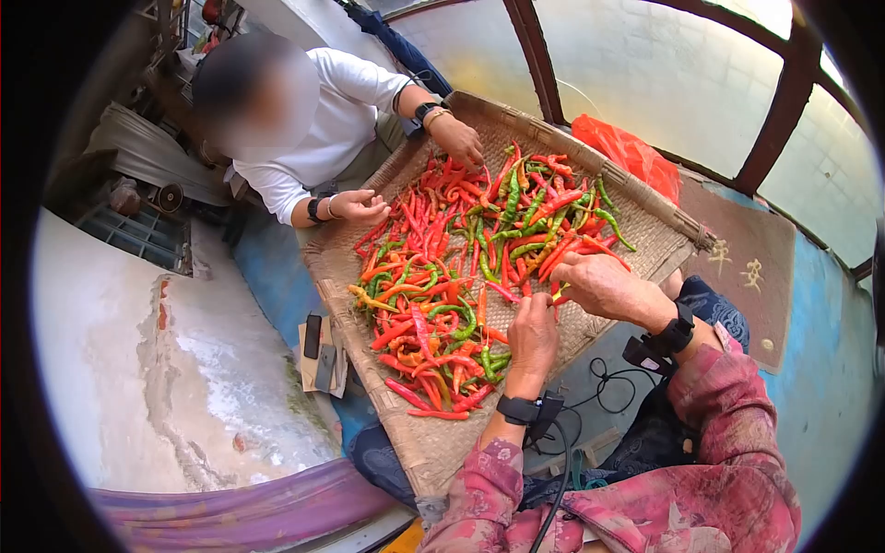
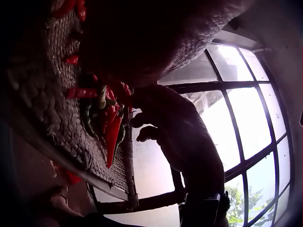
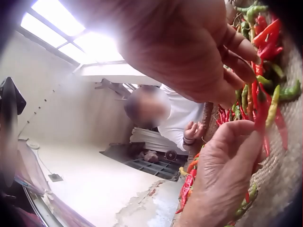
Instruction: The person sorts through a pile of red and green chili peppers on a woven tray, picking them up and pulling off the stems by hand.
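Observation:
A heap of red, green and orange chili peppers [image 1: 433, 230] covers much of a woven tray [image 1: 429, 452]. My left hand [image 1: 533, 336] is over the tray's near side. In the right wrist view its thumb and forefinger pinch a red chili pepper [image 3: 261, 112], beside a yellow-green one [image 3: 273, 106]. My right hand [image 1: 608, 288] is close beside and above it, fingers bent, their tips near the top of the pinched pepper. Whether those fingers grip anything I cannot tell. In the left wrist view the right hand [image 2: 175, 123] appears dark beyond the peppers.
Across the tray another person in a white top [image 1: 341, 92] reaches over the peppers with both hands. A red plastic bag [image 1: 631, 152] lies beyond the tray's far edge, by the windows. A phone [image 1: 312, 336] rests on a board left of the tray. Black cables [image 1: 604, 378] hang near my wrists.

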A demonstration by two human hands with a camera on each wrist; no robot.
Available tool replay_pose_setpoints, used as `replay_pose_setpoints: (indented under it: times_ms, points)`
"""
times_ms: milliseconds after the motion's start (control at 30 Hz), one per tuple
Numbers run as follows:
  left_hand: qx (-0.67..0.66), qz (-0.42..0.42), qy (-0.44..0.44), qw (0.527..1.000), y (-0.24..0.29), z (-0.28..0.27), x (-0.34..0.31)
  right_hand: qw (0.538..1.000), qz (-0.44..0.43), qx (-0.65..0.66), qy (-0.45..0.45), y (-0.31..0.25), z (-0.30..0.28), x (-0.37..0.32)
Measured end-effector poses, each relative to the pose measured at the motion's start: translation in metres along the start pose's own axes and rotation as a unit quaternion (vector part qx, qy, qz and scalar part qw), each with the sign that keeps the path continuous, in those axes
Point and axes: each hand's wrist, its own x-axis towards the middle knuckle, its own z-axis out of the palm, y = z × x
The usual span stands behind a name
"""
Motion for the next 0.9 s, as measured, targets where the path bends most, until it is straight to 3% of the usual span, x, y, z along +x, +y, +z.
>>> replay_pose_setpoints:
  times_ms: [67, 200, 333, 633, 733, 833, 900]
  points:
    - [-0.113, -0.052, 0.024, 0.992, -0.003, -0.007, -0.002, 1.0, -0.002, -0.006, -0.021, -0.005, 0.002, -0.002]
    - [-0.196, -0.102, 0.013, 0.975, -0.006, -0.012, -0.005, 0.996, -0.008, -0.048, -0.078, -0.016, 0.001, 0.002]
    - [-0.223, -0.107, 0.02, 0.969, -0.007, -0.01, -0.006, 0.994, -0.015, -0.072, -0.087, -0.016, 0.002, 0.004]
    - [-0.27, -0.13, 0.018, 0.954, -0.009, -0.006, -0.006, 0.998, -0.028, -0.059, -0.013, -0.013, -0.001, 0.007]
    - [-0.275, -0.103, 0.06, 0.954, -0.011, -0.006, -0.005, 0.998, -0.015, -0.061, -0.014, -0.01, -0.001, 0.008]
    - [-0.304, -0.159, 0.007, 0.939, 0.003, -0.018, -0.004, 0.998, -0.001, -0.058, -0.03, -0.017, -0.002, 0.005]
    - [-0.337, -0.099, 0.042, 0.935, 0.01, -0.019, -0.004, 0.994, -0.015, -0.069, -0.078, -0.02, -0.001, 0.004]
